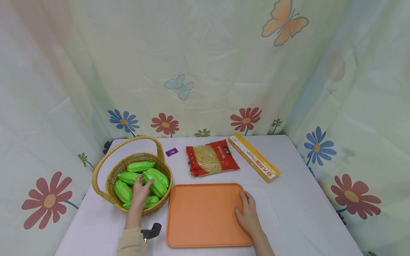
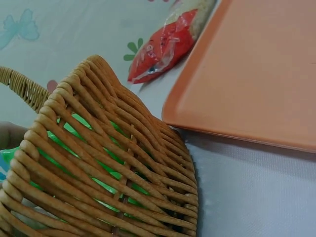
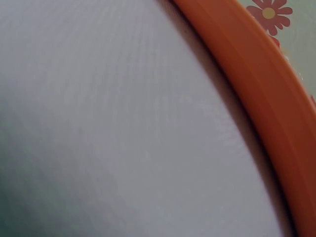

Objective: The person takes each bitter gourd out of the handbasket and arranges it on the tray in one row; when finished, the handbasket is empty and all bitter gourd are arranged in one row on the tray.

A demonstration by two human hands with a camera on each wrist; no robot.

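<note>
A wicker basket [image 1: 166, 202] with an arched handle stands on the left, holding several glossy green ridged star fruits [image 1: 123, 191]. Inside it my left hand [image 1: 141, 193] grips the end of one star fruit [image 1: 158, 187] between thumb and fingers. In the left wrist view the wicker wall [image 2: 113, 153] hides most of that hand. An orange tray [image 1: 205, 217] lies right of the basket. My right hand [image 1: 249, 215] rests over its right rim, thumb on the tray's inner side and fingers extended. The right wrist view shows only the tray's outer edge [image 3: 247, 84] and white cloth.
Behind the tray lies a red bag of pasta [image 1: 208, 158], with a long yellow pasta box [image 1: 254, 158] slanting to its right. A small purple packet [image 1: 171, 152] is near the basket handle. A flowered curtain [image 1: 205, 71] encloses the table's back and sides.
</note>
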